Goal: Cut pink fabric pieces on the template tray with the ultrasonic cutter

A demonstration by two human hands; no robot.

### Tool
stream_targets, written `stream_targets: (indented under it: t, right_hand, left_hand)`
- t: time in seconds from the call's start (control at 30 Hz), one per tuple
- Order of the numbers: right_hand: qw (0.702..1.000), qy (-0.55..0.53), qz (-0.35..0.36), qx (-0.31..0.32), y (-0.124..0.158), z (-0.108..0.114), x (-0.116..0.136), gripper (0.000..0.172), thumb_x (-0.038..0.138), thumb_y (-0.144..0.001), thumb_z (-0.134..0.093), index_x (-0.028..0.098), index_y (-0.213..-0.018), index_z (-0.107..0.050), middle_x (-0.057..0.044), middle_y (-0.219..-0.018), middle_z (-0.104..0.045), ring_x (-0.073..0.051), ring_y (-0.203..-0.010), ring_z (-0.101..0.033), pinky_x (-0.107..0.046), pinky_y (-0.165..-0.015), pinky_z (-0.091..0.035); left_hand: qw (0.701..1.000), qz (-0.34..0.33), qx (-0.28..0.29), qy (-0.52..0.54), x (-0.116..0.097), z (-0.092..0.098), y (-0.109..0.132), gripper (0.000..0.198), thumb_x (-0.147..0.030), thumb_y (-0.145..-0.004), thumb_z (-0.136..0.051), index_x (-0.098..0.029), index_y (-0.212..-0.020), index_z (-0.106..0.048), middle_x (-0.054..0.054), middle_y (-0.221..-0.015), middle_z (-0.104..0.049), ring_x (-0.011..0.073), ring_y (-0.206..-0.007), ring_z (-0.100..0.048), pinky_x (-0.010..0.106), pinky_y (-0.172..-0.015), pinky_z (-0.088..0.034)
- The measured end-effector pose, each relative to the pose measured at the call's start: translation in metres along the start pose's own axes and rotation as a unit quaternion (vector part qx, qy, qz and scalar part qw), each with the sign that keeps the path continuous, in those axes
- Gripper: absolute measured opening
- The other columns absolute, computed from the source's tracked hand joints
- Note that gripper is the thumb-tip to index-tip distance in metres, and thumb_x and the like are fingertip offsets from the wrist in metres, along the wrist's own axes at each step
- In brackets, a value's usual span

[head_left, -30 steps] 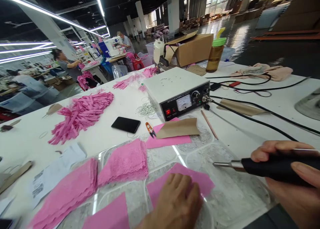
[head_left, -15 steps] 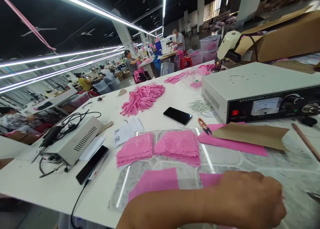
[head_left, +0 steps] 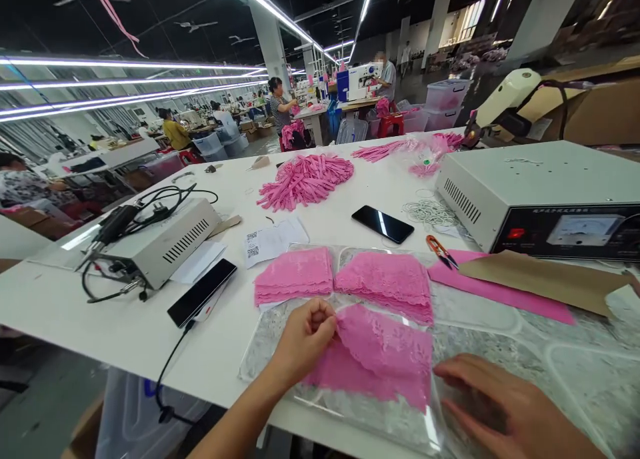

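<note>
Here, left hand (head_left: 310, 335): the upper left corner of a pink lace piece (head_left: 393, 355) is pinched between thumb and fingers.
Right hand (head_left: 493, 399): nothing is grasped; the fingers are held parted and curved just beside the piece's right edge, and whether that edge is touched cannot be told.
Lace piece: it is spread between the hands on a glossy mat (head_left: 480, 349), in front of two stacks.
Stacks: the left stack (head_left: 295, 275) and the right stack (head_left: 383, 282) of pink pieces are set side by side.
Snips (head_left: 440, 249): their blades are rested on a pink sheet (head_left: 505, 295), which is partly covered by brown paper (head_left: 545, 280).
Control unit (head_left: 555, 175): its red switch is lit.
</note>
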State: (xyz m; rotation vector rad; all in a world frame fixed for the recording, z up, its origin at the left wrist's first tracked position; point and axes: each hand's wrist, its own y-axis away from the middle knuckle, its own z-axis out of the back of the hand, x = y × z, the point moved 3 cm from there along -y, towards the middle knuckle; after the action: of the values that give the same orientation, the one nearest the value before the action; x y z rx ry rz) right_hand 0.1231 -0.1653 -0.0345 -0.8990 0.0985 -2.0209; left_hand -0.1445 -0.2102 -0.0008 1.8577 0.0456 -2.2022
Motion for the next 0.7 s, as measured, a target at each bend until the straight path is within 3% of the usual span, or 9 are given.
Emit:
stream_targets:
  t: [0.17,0.33,0.47,0.7]
  right_hand:
    - [0.994,0.055,0.073,0.055,-0.028,-0.024,0.022,0.013,0.016,-0.085,-0.052,0.024,-0.091,-0.060,-0.005,-0.086,-0.066,-0.018,-0.074,-0.066,-0.026,-0.060,-0.057]
    - [0.994,0.026,0.100,0.039,-0.038,-0.026,0.024,0.018,0.012,-0.091,-0.043,0.022,-0.088,-0.058,-0.004,-0.079,-0.061,-0.014,-0.067,-0.062,-0.022,-0.057,-0.053]
    - [0.994,0.002,0.092,0.056,-0.047,-0.022,0.027,0.018,0.013,-0.093,-0.043,0.023,-0.089,-0.058,-0.004,-0.083,-0.059,-0.015,-0.070,-0.061,-0.023,-0.057,-0.051]
    - [0.981,0.005,0.149,0.123,-0.041,-0.046,0.033,0.025,0.008,-0.091,-0.040,0.022,-0.089,-0.060,-0.005,-0.081,-0.061,-0.017,-0.067,-0.060,-0.028,-0.056,-0.050]
  left_hand:
    - [1.000,0.002,-0.008,0.025,0.012,0.013,0.005,0.015,-0.030,-0.075,-0.056,-0.017,-0.073,-0.050,-0.003,-0.060,-0.056,0.0105,-0.056,-0.055,0.022,-0.059,-0.046]
    - [1.000,-0.004,-0.017,-0.003,0.020,0.029,0.010,0.015,-0.031,-0.077,-0.054,-0.017,-0.074,-0.049,-0.002,-0.061,-0.055,0.0107,-0.057,-0.053,0.022,-0.058,-0.043]
    - [0.997,-0.016,-0.036,-0.065,0.028,0.046,0.023,0.013,-0.029,-0.080,-0.051,-0.017,-0.075,-0.051,-0.002,-0.064,-0.053,0.0110,-0.058,-0.049,0.021,-0.055,-0.038]
    - [0.972,-0.076,-0.052,-0.216,0.035,0.054,0.056,0.006,-0.014,-0.077,-0.049,-0.018,-0.075,-0.053,0.003,-0.083,-0.056,0.0157,-0.075,-0.052,0.028,-0.070,-0.044]
